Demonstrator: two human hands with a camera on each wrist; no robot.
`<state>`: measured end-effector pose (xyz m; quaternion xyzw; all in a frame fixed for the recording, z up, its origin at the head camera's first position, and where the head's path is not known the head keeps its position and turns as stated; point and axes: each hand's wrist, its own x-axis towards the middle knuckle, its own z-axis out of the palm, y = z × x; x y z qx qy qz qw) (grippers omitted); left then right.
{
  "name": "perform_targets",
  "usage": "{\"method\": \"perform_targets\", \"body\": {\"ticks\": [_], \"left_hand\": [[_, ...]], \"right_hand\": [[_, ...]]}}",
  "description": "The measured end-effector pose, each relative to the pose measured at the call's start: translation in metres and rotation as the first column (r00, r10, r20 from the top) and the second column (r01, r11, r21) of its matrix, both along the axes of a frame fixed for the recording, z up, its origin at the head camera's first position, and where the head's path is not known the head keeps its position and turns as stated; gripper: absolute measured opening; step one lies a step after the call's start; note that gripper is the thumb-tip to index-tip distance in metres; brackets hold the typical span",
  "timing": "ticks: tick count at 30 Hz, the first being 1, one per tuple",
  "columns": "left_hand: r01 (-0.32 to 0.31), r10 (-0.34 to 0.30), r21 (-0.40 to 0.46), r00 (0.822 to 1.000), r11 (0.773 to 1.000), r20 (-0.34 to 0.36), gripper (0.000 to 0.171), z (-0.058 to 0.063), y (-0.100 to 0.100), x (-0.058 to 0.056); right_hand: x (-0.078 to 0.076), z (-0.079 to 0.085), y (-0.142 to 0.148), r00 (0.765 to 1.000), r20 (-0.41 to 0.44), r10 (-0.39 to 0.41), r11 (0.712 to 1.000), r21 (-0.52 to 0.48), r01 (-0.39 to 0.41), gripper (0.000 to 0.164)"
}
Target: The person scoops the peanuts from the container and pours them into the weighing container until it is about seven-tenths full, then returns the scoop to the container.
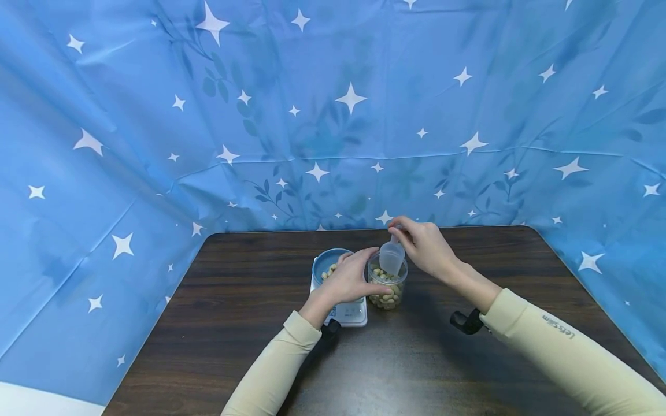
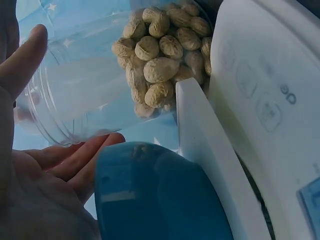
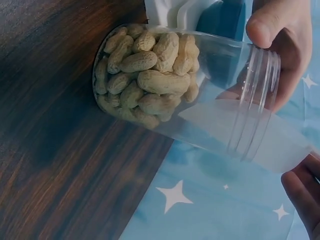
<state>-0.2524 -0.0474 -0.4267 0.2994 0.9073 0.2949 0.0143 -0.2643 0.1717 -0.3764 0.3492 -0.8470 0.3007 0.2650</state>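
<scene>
A clear, wide-mouthed plastic jar (image 1: 403, 278) stands upright on the table, its lower part filled with peanuts in their shells (image 3: 162, 82). My left hand (image 1: 348, 280) holds the jar near its threaded mouth, thumb on the near side and fingers on the far side. In my right hand (image 1: 426, 245), the handle of a translucent white scoop (image 1: 391, 258) is pinched between thumb and fingers. The scoop tilts downward, its tip inside the jar above the peanuts. Left of the jar, a blue bowl (image 2: 155, 195) with some peanuts is partly hidden by my left hand.
Under the bowl is a white kitchen scale (image 1: 348, 316), its display partly covered by my left hand and wrist. The dark wooden table (image 1: 442, 364) ends just beyond the jar, against a blue star-patterned curtain (image 1: 312, 133).
</scene>
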Motion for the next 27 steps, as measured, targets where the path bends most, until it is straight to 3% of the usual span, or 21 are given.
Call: {"method": "perform_targets", "body": {"ticks": [18, 25, 27], "left_hand": [[-0.009, 0.009, -0.015, 1.000, 1.000, 0.023, 0.094, -0.001, 0.003, -0.003], [0.006, -0.007, 0.021, 0.999, 1.000, 0.035, 0.094, -0.001, 0.002, -0.001], [0.012, -0.014, 0.043, 0.999, 0.999, 0.044, 0.093, -0.001, 0.002, -0.001]], "right_hand": [[0.003, -0.012, -0.011, 0.984, -0.157, 0.084, 0.988, 0.140, -0.062, 0.011], [0.002, -0.021, -0.012, 0.952, -0.258, 0.164, 0.975, 0.187, -0.117, 0.022], [0.003, -0.023, -0.013, 0.941, -0.275, 0.196, 0.969, 0.203, -0.142, 0.018]]}}
